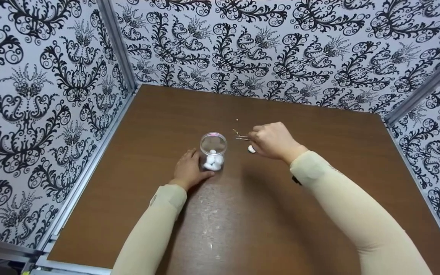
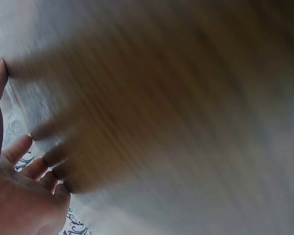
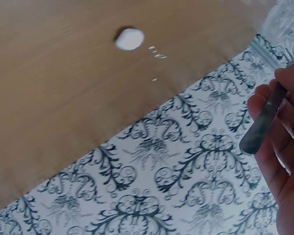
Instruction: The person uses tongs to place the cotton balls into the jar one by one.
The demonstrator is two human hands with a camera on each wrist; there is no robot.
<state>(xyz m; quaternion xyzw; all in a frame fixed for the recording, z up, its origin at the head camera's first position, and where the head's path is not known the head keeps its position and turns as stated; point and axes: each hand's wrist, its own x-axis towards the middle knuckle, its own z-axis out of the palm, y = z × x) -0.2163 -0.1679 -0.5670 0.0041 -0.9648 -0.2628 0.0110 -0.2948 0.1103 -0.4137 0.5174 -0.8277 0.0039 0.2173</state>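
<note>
A clear round jar [image 1: 213, 144] holding several white rounded pieces [image 1: 214, 160] stands on the table. My left hand [image 1: 187, 170] holds it from the left, its thumb along the near side; the left wrist view shows that hand [image 2: 27, 191] at the edge, the jar mostly out of sight. With my right hand [image 1: 271, 139] I grip a small two-pronged metal fork [image 1: 241, 138], prongs towards the jar. In the right wrist view the fork's flat handle [image 3: 264, 122] lies across my fingers. Below that hand a white rounded piece [image 1: 251, 149] lies on the table.
Small white bits [image 3: 159, 55] are scattered on the brown table [image 1: 159, 114] beyond the white piece. A patterned back wall [image 1: 243, 49] and side walls with metal posts [image 1: 118, 46] border the tabletop.
</note>
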